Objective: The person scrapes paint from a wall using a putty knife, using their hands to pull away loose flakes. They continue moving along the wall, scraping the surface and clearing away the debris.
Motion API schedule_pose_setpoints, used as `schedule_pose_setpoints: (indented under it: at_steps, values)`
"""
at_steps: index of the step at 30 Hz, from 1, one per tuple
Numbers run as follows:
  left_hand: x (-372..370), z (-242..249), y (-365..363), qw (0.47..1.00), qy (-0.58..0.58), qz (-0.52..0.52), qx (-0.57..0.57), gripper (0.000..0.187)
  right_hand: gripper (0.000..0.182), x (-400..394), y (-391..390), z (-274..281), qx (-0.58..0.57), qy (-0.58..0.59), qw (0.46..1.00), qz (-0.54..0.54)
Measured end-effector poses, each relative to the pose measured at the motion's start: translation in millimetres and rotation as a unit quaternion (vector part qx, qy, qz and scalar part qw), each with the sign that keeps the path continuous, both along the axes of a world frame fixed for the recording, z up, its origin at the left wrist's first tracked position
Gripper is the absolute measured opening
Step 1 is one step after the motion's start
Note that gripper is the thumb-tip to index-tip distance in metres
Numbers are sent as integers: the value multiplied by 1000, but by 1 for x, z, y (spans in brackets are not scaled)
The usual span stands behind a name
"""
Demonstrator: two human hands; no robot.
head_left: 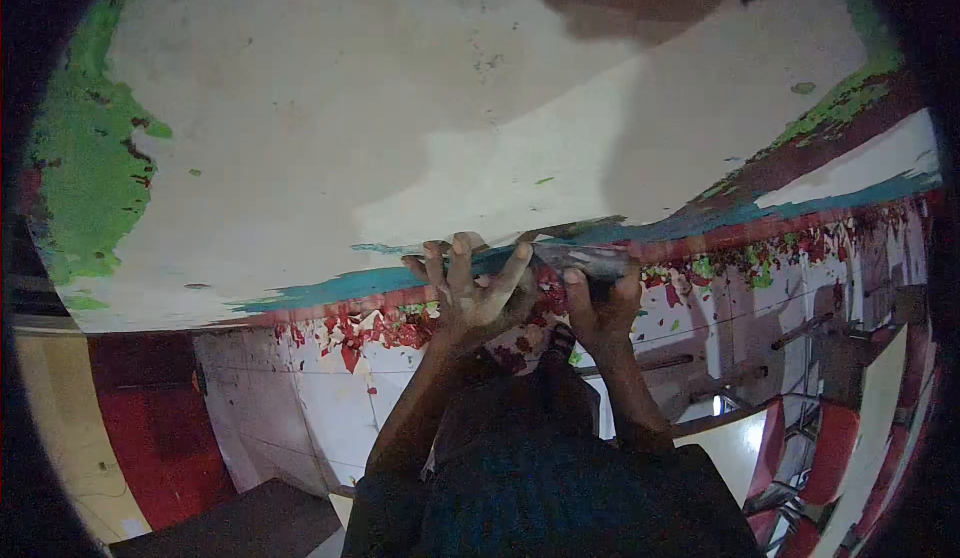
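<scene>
My left hand (475, 288) has its fingers spread, the tips near the blue-green band low on the wall (290, 178). My right hand (605, 303) is wrapped round a dark flat tool (585, 258), its thumb on the near side. The tool's edge lies at the wall beside the left hand's fingertips. Around them the wall shows bare pale plaster, with strips of blue-green and red paint along its lower part. Green paint (95, 178) remains at the far left.
Red, green and cream paint flakes lie on the tiled floor (270, 408) along the wall. A dark red panel (160, 448) and a dark flat surface (240, 523) are at lower left. Red chairs (832, 448) and a white tabletop (735, 448) stand at lower right.
</scene>
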State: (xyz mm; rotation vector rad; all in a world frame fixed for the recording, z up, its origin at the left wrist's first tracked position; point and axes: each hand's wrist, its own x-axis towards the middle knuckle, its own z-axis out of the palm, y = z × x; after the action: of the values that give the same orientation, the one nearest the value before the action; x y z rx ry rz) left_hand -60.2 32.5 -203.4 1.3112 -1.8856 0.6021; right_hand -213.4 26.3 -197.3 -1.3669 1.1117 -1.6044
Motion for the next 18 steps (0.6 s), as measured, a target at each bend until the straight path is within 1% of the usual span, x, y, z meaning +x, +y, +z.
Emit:
schedule_pose_setpoints:
  at_steps: [2, 5, 8, 11, 14, 15, 18]
  values:
    - [3, -6, 0, 1000, 5, -8, -2, 53, 21, -2, 2, 1, 18, 46, 999, 6]
    - [8, -10, -2, 1000, -5, -4, -10, 52, 32, -2, 7, -15, 37, 122, 992, 10]
    - [5, -8, -1, 1000, -14, 5, -6, 49, 30, -4, 5, -14, 23, 163, 986, -5]
    - [1, -5, -2, 1000, -4, 12, -7, 47, 24, 3, 0, -11, -21, 62, 997, -46]
    - [-2, 1, 0, 999, -1, 31, 37, 48, 28, -1, 0, -6, -12, 109, 993, -33]
    - [-3, 3, 0, 998, 2, 35, 45, 48, 29, -1, 0, -6, -16, 106, 994, -34]
    - [-6, 4, -1, 999, 11, 43, 27, 49, 33, 0, -1, -10, -27, 103, 994, -34]
